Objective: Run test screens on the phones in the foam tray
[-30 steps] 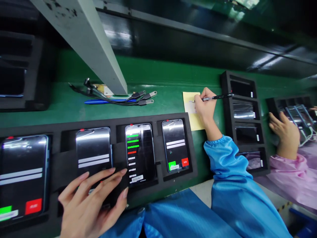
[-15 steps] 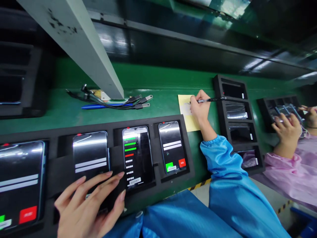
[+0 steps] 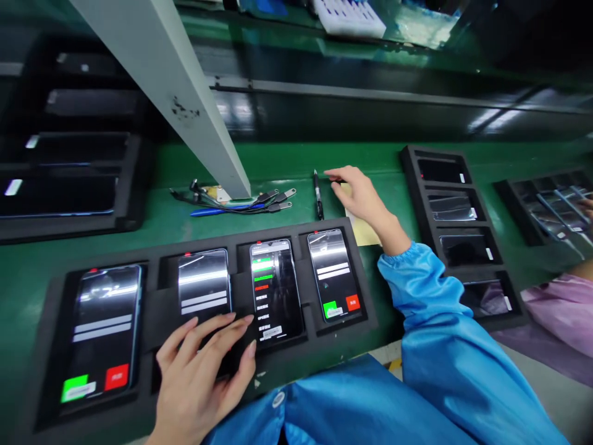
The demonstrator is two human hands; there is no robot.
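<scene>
My left hand [image 3: 199,371] rests with fingers spread over the black foam tray [image 3: 157,256], covering the lower part of the second smartphone [image 3: 204,278]. Its fingertips reach the edge of the third smartphone [image 3: 273,290], which shows a list in green, red and white. The first smartphone [image 3: 104,327] and the right-hand smartphone [image 3: 331,272] display green and red squares. Above a yellow note sheet [image 3: 365,232] my right hand [image 3: 359,191] holds nothing, fingers apart. A black pen [image 3: 318,196] lies on the green table just left of it.
Short cables [image 3: 259,203] and a blue pen [image 3: 208,212] lie beside a grey post [image 3: 185,93]. More foam trays with phones stand at left [image 3: 132,204] and right [image 3: 424,216]. A co-worker's pink sleeve [image 3: 563,315] is at the far right.
My right hand has let go of the black pen, which now lies on the table left of the note sheet. The view has shifted left; my left hand stays over the second phone.
</scene>
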